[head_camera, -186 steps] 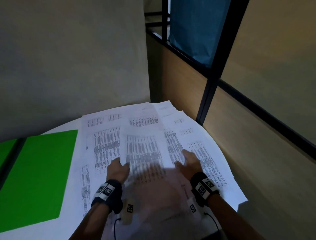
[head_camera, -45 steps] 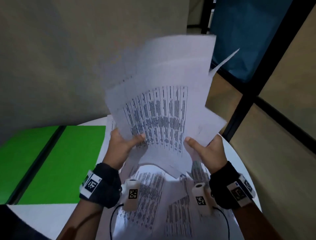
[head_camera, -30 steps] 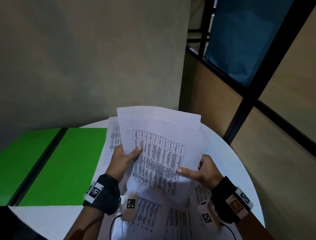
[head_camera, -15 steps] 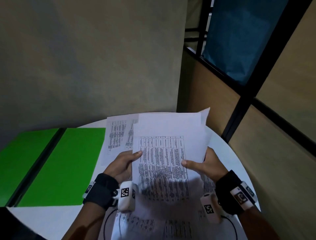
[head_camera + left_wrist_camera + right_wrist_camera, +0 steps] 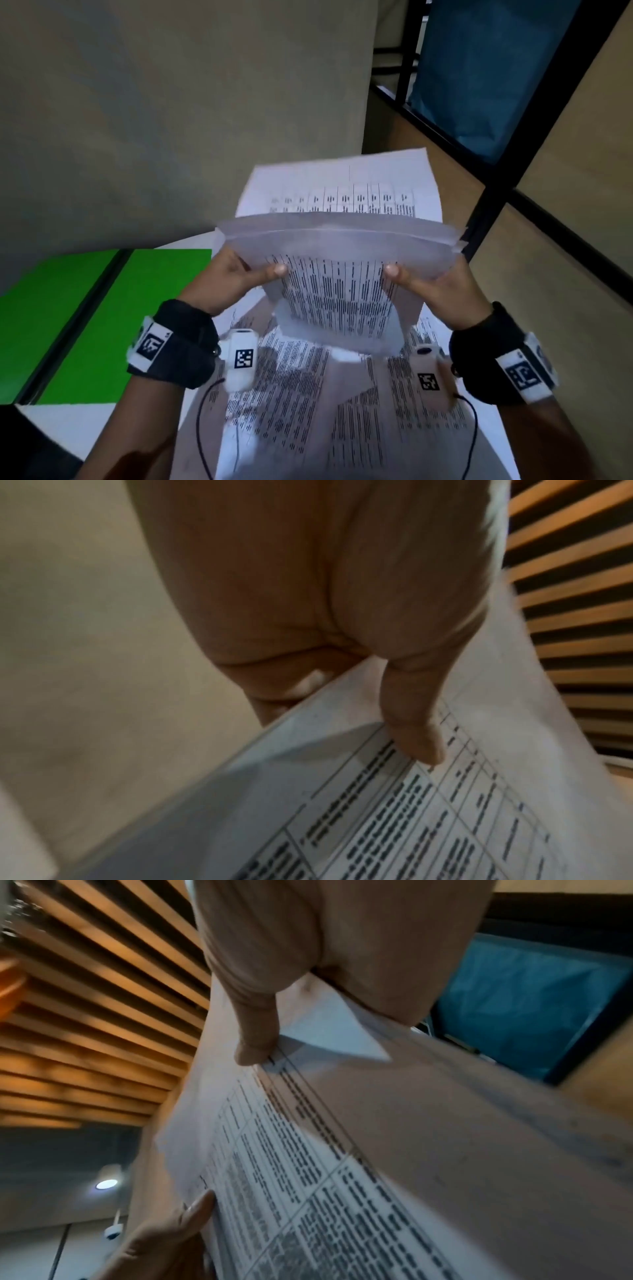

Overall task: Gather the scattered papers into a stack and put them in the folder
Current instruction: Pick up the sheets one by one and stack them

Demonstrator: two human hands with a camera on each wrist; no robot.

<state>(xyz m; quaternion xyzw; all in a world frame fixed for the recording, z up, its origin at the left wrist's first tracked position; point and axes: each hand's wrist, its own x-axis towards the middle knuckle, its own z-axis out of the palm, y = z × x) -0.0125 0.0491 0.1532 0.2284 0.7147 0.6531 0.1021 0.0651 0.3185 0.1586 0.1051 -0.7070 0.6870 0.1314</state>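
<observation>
Head view: both hands hold a bundle of papers [image 5: 337, 274] up above the round white table [image 5: 65, 425], printed side toward the person.
Left hand [image 5: 226, 279]: clamped on the left edge of the bundle, thumb on the printed face, fingers behind; the left wrist view shows the thumb [image 5: 414, 723] pressed flat on the top sheet.
Right hand [image 5: 442, 287]: clamped on the right edge the same way, thumb in front; the right wrist view shows the thumb tip on the print.
Bundle: the top edges droop forward in a curl, and one sheet [image 5: 342, 186] stands taller behind the rest, so the edges are not yet square.
Loose sheets [image 5: 308, 394]: more printed pages lie on the table under the wrists, not yet gathered.
Folder [image 5: 113, 318]: green, lying open and flat on the table to the left, well apart from the held bundle.
Handling: light, thin and floppy; the sheets look slick on one another and likely to fan or slide out if the pinch loosens.
Where to hold: probably the two long edges near mid-height, as now, leaving the bottom edge free to tap on the table.
Risk: a corner could fold or crease; the tall back sheet may slip free.
</observation>
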